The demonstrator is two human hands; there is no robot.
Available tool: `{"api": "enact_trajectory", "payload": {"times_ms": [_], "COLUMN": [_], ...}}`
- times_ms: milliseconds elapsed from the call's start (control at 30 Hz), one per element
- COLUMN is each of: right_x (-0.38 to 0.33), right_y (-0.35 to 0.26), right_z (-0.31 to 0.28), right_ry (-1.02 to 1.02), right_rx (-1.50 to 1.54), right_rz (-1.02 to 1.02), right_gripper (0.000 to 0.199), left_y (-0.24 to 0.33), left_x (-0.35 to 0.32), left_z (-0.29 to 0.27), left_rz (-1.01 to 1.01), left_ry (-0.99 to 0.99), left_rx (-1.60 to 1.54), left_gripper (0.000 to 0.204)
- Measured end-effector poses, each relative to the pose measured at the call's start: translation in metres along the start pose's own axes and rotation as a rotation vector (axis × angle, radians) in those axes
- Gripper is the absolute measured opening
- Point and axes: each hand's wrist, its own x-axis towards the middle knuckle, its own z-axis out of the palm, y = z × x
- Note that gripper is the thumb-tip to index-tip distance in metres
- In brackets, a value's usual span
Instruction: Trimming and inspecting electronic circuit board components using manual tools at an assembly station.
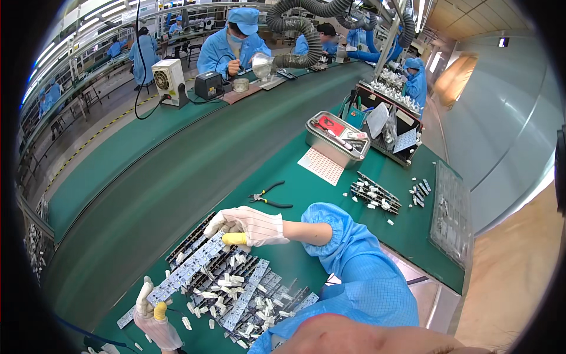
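Observation:
A long, pale circuit board strip (187, 268) is held slantwise between my hands, above a pile of similar strips. Striped white glove on, yellow fingertip cover showing, my right hand (254, 226) pinches the strip's upper end. At its lower end my left hand (154, 318), gloved the same way, has thumb and fingers closed round the edge. Beneath lie dark and pale board strips (247, 298) with many small white connectors (227, 286) on wires. The end of another pale strip (125, 318) sticks out beside my left hand.
Cutting pliers (271, 194) with black handles lie beyond my right hand. Farther off are a metal box (336, 154), a dotted label sheet (321, 166), stacked strips (375, 194) and a clear tray (451, 215). A dark belt (194, 171) runs along the left; a co-worker (233, 47) sits across it.

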Motion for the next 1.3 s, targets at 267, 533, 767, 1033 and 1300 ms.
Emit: {"api": "enact_trajectory", "payload": {"times_ms": [267, 533, 767, 1033, 1300], "right_x": [0.002, 0.003, -0.003, 0.001, 0.001], "right_y": [0.011, 0.008, 0.003, 0.001, 0.003], "right_z": [-0.002, 0.003, -0.001, 0.008, 0.005], "right_ry": [0.008, 0.033, 0.12, 0.197, 0.145], "right_rx": [-0.096, -0.065, 0.022, -0.134, -0.078], "right_rz": [-0.212, -0.058, -0.005, 0.016, 0.005], "right_gripper": [0.031, 0.032, 0.033, 0.047, 0.053], "left_y": [0.0, 0.013, 0.014, 0.029, 0.018], "left_x": [0.001, -0.004, 0.003, -0.002, 0.0], "left_z": [-0.005, 0.0, -0.002, -0.005, -0.013], "left_rz": [0.009, -0.023, -0.014, 0.024, 0.219], "left_ry": [0.001, 0.044, -0.081, -0.109, -0.232], "left_rx": [0.022, 0.039, 0.145, 0.055, 0.049], "left_gripper": [0.072, 0.039, 0.061, 0.044, 0.058]}}
